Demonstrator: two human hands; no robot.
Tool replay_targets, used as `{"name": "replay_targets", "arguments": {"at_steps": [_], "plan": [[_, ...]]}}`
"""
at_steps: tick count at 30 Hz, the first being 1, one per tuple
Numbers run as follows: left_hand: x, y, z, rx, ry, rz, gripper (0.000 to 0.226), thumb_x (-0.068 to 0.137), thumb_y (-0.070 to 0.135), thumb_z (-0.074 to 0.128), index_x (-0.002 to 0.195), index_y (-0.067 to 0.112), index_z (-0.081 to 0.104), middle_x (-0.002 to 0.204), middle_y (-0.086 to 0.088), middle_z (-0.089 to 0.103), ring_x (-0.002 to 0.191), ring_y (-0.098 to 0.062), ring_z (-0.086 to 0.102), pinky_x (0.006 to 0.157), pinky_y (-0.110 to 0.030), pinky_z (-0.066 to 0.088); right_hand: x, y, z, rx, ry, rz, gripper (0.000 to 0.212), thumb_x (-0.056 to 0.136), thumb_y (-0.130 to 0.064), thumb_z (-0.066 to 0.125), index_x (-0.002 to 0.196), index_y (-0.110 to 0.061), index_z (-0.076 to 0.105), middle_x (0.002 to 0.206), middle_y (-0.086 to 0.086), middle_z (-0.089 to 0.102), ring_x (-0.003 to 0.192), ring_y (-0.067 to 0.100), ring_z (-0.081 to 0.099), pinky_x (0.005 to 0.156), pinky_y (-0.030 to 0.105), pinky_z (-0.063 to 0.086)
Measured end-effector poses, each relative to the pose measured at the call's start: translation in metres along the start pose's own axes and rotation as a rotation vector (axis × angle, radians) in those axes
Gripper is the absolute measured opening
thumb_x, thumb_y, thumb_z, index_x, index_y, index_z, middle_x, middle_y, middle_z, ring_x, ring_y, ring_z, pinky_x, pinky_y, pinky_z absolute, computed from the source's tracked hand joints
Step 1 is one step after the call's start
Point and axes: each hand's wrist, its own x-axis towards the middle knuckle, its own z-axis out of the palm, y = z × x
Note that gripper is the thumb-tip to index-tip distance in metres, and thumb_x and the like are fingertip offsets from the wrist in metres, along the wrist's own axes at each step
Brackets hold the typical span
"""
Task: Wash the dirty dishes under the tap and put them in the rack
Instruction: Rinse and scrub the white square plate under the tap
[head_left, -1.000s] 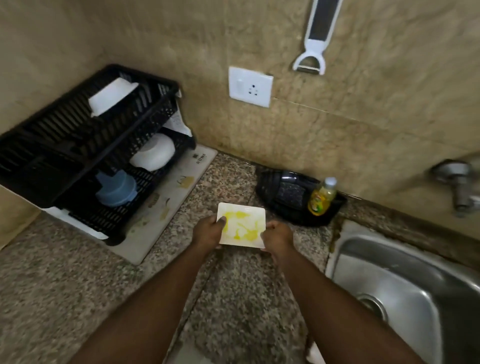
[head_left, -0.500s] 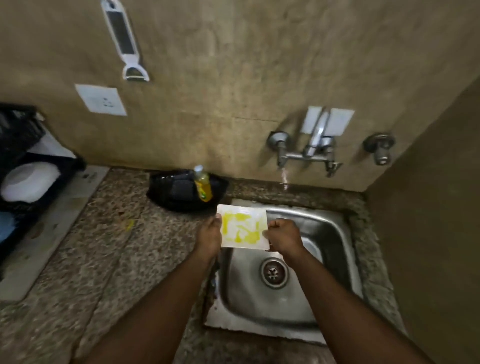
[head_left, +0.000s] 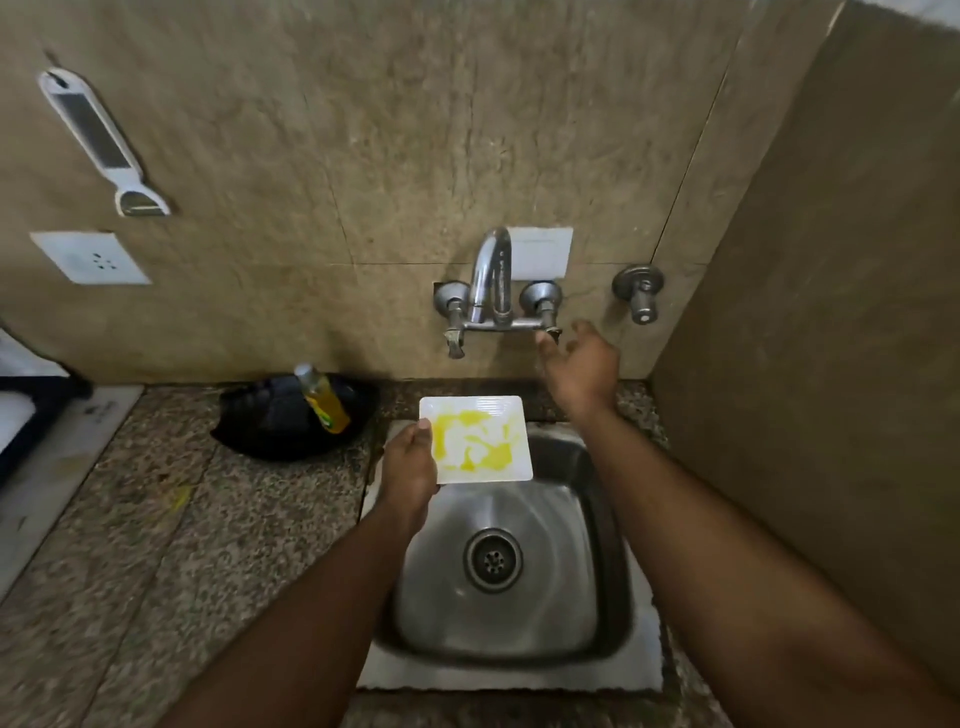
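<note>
A dirty plate held over the sink

The left hand (head_left: 410, 467) pinches the white plate (head_left: 475, 439), yellow with mess, by its left edge above the steel sink (head_left: 506, 613). The right hand (head_left: 581, 364) reaches with loose, spread fingers, holding nothing, right at the tap (head_left: 491, 291).

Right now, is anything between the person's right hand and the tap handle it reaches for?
Nothing visible. The right hand is open, fingertips just short of the right-side handle of the chrome wall tap. The yellow-stained square white plate, gripped by the left hand, sits lower, over the steel sink.
</note>
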Motion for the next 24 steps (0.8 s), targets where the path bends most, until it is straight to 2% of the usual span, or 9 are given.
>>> {"name": "replay_targets", "arguments": {"at_steps": [2, 4, 8, 11, 18, 20, 22, 24], "plan": [[0.002, 0.0, -0.001, 0.006, 0.004, 0.029, 0.029, 0.107, 0.035, 0.051, 0.105, 0.014, 0.071, 0.095, -0.012, 0.079, 0.093, -0.04, 0.075, 0.081, -0.06, 0.059, 0.014, -0.004, 0.004, -0.061, -0.031, -0.07, 0.044, 0.092, -0.051, 0.064, 0.108, -0.01, 0.068, 0.09, 0.014, 0.073, 0.085, 0.032, 0.069, 0.071, 0.034, 0.053], [0.008, -0.002, -0.006, 0.045, 0.009, 0.064, 0.033, 0.105, 0.041, 0.053, 0.103, 0.014, 0.071, 0.098, -0.017, 0.078, 0.094, -0.045, 0.074, 0.079, -0.06, 0.06, 0.021, -0.006, 0.01, -0.104, -0.074, -0.101, 0.04, 0.095, -0.048, 0.061, 0.104, -0.01, 0.071, 0.093, 0.015, 0.074, 0.087, 0.034, 0.069, 0.069, 0.032, 0.049], [0.022, -0.009, -0.016, 0.114, 0.014, 0.088, 0.041, 0.091, 0.061, 0.055, 0.095, 0.024, 0.073, 0.095, -0.014, 0.078, 0.092, -0.045, 0.074, 0.079, -0.067, 0.059, 0.019, -0.007, 0.014, -0.154, -0.069, -0.098, 0.036, 0.101, -0.04, 0.056, 0.105, -0.008, 0.072, 0.098, 0.016, 0.074, 0.09, 0.033, 0.068, 0.067, 0.026, 0.034], [0.032, -0.013, -0.022, 0.147, 0.002, 0.139, 0.047, 0.085, 0.068, 0.053, 0.094, 0.027, 0.074, 0.093, -0.011, 0.078, 0.093, -0.043, 0.074, 0.083, -0.065, 0.058, 0.017, -0.006, 0.015, -0.137, -0.033, -0.075, 0.033, 0.103, -0.035, 0.055, 0.106, -0.007, 0.071, 0.099, 0.015, 0.074, 0.09, 0.032, 0.068, 0.067, 0.025, 0.032], [0.03, -0.012, -0.027, 0.163, -0.002, 0.205, 0.047, 0.088, 0.065, 0.052, 0.095, 0.025, 0.075, 0.093, -0.013, 0.078, 0.092, -0.045, 0.073, 0.082, -0.065, 0.058, 0.017, -0.006, 0.017, -0.054, -0.02, 0.041, 0.033, 0.102, -0.034, 0.055, 0.106, -0.005, 0.07, 0.102, 0.013, 0.073, 0.094, 0.032, 0.068, 0.07, 0.026, 0.038], [0.02, -0.005, -0.026, 0.167, 0.005, 0.208, 0.04, 0.093, 0.058, 0.051, 0.093, 0.026, 0.075, 0.093, -0.014, 0.078, 0.092, -0.045, 0.073, 0.082, -0.064, 0.059, 0.011, -0.008, 0.015, -0.021, -0.033, 0.072, 0.036, 0.102, -0.038, 0.054, 0.109, -0.005, 0.067, 0.106, 0.014, 0.072, 0.098, 0.033, 0.067, 0.071, 0.026, 0.038], [0.013, 0.001, -0.027, 0.153, 0.017, 0.2, 0.035, 0.101, 0.045, 0.05, 0.089, 0.023, 0.075, 0.093, -0.016, 0.077, 0.092, -0.046, 0.073, 0.081, -0.063, 0.059, 0.0, -0.011, 0.016, 0.051, -0.051, 0.184, 0.039, 0.1, -0.042, 0.057, 0.114, -0.005, 0.062, 0.109, 0.013, 0.07, 0.097, 0.03, 0.064, 0.072, 0.026, 0.038], [0.011, 0.003, -0.03, 0.16, 0.046, 0.21, 0.036, 0.103, 0.042, 0.049, 0.088, 0.021, 0.074, 0.092, -0.016, 0.077, 0.091, -0.045, 0.073, 0.081, -0.062, 0.06, -0.018, -0.011, 0.025, 0.138, -0.13, 0.361, 0.039, 0.095, -0.044, 0.065, 0.11, -0.008, 0.063, 0.105, 0.01, 0.07, 0.086, 0.025, 0.063, 0.069, 0.03, 0.045]]}}
